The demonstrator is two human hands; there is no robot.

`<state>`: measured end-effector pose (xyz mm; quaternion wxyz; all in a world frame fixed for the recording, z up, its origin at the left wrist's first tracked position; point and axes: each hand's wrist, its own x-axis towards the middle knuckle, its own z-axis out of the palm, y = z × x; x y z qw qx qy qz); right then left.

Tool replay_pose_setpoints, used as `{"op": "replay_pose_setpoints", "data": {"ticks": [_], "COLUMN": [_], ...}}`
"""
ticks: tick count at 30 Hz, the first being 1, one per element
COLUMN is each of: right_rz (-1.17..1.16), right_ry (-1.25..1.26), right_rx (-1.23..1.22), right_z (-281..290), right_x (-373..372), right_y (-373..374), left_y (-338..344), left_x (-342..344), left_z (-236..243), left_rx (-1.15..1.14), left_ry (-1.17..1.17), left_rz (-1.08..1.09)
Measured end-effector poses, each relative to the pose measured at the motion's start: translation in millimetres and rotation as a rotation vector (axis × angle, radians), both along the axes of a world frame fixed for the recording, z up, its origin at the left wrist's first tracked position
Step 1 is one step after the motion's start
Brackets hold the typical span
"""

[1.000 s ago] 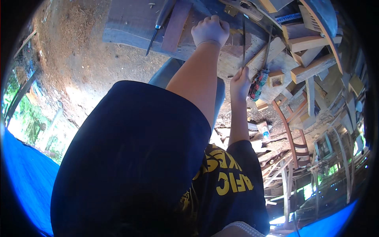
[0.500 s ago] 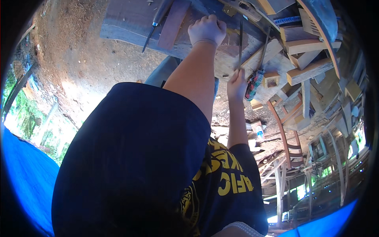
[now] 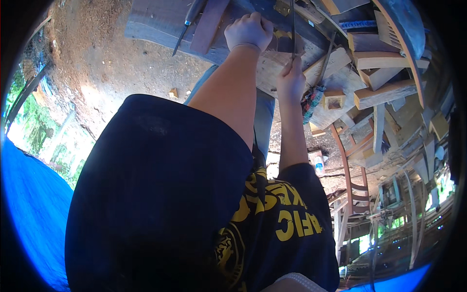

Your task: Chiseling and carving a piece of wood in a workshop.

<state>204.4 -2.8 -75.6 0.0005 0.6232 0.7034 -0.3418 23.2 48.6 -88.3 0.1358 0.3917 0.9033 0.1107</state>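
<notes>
My right hand (image 3: 292, 82) is closed around the near end of a long, thin, dark metal tool (image 3: 293, 31), like a file, which points away from me over the workbench (image 3: 160, 24). To its left, my left hand (image 3: 249, 33) is a fist pressed down at the bench; what its fingers hold, if anything, is hidden. Farther left lie a flat reddish-brown board (image 3: 209, 27) and a chisel-like tool (image 3: 187, 23) with a dark handle and a narrow blade, jutting past the bench edge. Beside my right hand is a bundle of patterned cloth (image 3: 312, 103) at the end of a thin bar (image 3: 327, 61).
Wooden blocks (image 3: 384, 92) and offcuts are piled at the right. A curved wooden strip (image 3: 404, 48) stands at the far right. Below the pile is a reddish chair frame (image 3: 346, 165); a plastic bottle (image 3: 318, 164) lies near it. Shavings cover the ground (image 3: 121, 63) at left.
My right hand has pushed the thin metal tool forward, away from my body. My left fist has shifted slightly left and forward, still closed.
</notes>
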Motion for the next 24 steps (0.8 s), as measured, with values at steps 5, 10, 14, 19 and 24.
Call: {"op": "replay_pose_setpoints", "data": {"ticks": [5,10,14,19,24], "right_rz": [-0.034,-0.065,0.082,0.019,-0.060], "right_ry": [-0.022,-0.026,0.005,-0.002,-0.115], "right_rx": [-0.020,-0.045,0.001,0.014,-0.131], "right_z": [4,2,-15,2,42], "right_x": [27,43,26,44,97], "right_y": [-25,-24,-1,-39,-110], "left_y": [0,3,-2,1,-1], "left_x": [1,1,2,1,-2], "left_z": [1,-2,-2,2,5], "left_rx": [-0.008,0.060,0.047,0.020,-0.023], "left_ry": [0.010,0.078,0.085,0.047,-0.055], "left_rz": [0.006,-0.009,0.006,0.012,0.014]}}
